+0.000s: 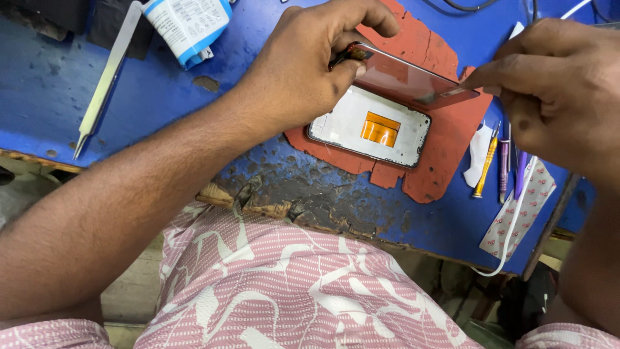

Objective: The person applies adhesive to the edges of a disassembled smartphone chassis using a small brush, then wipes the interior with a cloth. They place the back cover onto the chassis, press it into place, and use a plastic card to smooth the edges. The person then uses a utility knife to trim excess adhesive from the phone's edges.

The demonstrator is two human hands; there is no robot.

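Note:
My left hand (303, 64) grips one end of a thin dark glass screen panel (403, 81), held tilted above the bench. My right hand (558, 90) pinches the panel's other end with its fingertips. Below the panel lies an open phone frame (349, 126), white inside with an orange flex strip (380, 129) in its middle. The frame rests on a worn red mat (445, 155) on the blue workbench (129, 97).
A long pair of white tweezers (106, 77) lies at the left, near a white and blue tube (187, 26). Right of the mat lie small screwdrivers (494, 161), a white cable (516, 220) and a patterned packet (526, 213). The bench's front edge is chipped and worn.

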